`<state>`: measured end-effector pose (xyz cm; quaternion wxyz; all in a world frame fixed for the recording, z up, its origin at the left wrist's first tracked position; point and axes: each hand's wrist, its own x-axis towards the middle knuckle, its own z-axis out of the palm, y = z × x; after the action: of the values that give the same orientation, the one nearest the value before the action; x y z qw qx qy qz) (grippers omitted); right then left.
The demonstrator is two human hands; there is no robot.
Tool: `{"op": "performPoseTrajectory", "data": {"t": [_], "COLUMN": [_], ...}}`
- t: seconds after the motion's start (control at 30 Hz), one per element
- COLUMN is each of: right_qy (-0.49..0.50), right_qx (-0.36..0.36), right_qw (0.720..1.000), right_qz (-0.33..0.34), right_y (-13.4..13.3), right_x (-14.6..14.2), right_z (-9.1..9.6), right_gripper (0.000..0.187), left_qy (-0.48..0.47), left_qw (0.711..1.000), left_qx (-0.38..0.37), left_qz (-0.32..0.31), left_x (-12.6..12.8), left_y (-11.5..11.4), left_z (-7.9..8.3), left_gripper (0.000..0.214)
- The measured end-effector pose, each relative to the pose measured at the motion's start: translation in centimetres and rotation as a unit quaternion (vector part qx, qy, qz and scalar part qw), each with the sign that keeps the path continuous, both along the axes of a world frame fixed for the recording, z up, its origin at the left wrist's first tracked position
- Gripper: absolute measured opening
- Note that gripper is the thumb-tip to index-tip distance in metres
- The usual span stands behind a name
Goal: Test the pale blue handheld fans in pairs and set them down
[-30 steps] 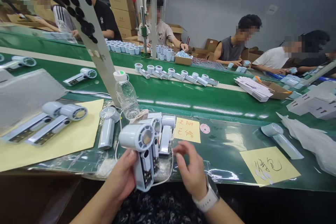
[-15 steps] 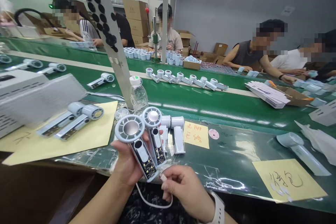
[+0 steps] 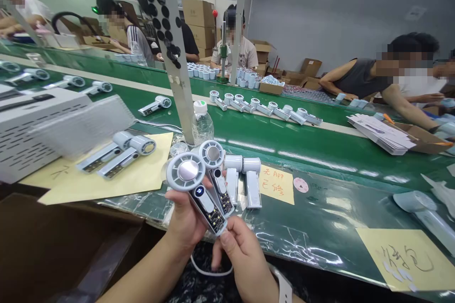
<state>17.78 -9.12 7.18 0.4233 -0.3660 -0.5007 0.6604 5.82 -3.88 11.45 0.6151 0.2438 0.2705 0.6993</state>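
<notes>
Since the earlier frame, the view has turned left, shifting the bench contents rightward, and the right hand (image 3: pixel 241 262) has risen to the lower end of the front handheld fan (image 3: pixel 188 171). The left hand (image 3: pixel 185 218) grasps this fan and a second handheld fan (image 3: pixel 213 154) together, heads tilted upward, just off the near edge of the bench. Both have glossy pale plastic bodies, ribbed circular heads and polished central discs; a small blue-lit display shows on the front fan's body. The right fingertips (image 3: pixel 227 241) are pinched at the front fan's base, but what lies between them is hidden, so the grip cannot be confirmed. A white cable (image 3: pixel 209 272) loops below the hands, with its upper end out of sight.

The work surface is a green conveyor bench (image 3: pixel 284 139), with a clear plastic sheet (image 3: pixel 152 206) along its near edge. Two pale fans (image 3: pixel 245 182) lie just beyond the held pair, beside a handwritten yellow note (image 3: pixel 276 184). Two more fans (image 3: pixel 122 154) rest on a yellow paper sheet (image 3: pixel 71 184) near the left edge. A plastic water bottle (image 3: pixel 202 123) stands beside a metal post (image 3: pixel 177 80) carrying black discs. A row of fans (image 3: pixel 263 106) lines the far belt, with a co-worker (image 3: pixel 234 52) and cardboard cartons (image 3: pixel 197 23) beyond. A second yellow note (image 3: pixel 405 260) is cut off at the lower right.
</notes>
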Motion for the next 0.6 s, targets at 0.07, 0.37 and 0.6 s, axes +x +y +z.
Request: {"op": "performPoseTrajectory", "data": {"t": [0.07, 0.37, 0.6], "right_qy": [-0.03, -0.028, 0.05], "right_qx": [0.064, 0.071, -0.067], "right_qw": [0.997, 0.996, 0.996], "right_qz": [0.011, -0.05, -0.04], "right_y": [0.1, -0.1, 0.1], "right_x": [0.5, 0.8, 0.5], "right_z": [0.4, 0.0, -0.3], "right_gripper": [0.043, 0.038, 0.052], "left_qy": [-0.028, -0.097, 0.003], "left_qw": [0.999, 0.992, 0.993], "left_qx": [-0.011, -0.007, 0.094], "left_qz": [-0.025, -0.083, -0.069], "left_x": [0.0, 0.0, 0.7], "left_y": [0.0, -0.3, -0.3], "left_z": [0.1, 1.4, 0.2], "left_gripper": [0.064, 0.057, 0.063]}}
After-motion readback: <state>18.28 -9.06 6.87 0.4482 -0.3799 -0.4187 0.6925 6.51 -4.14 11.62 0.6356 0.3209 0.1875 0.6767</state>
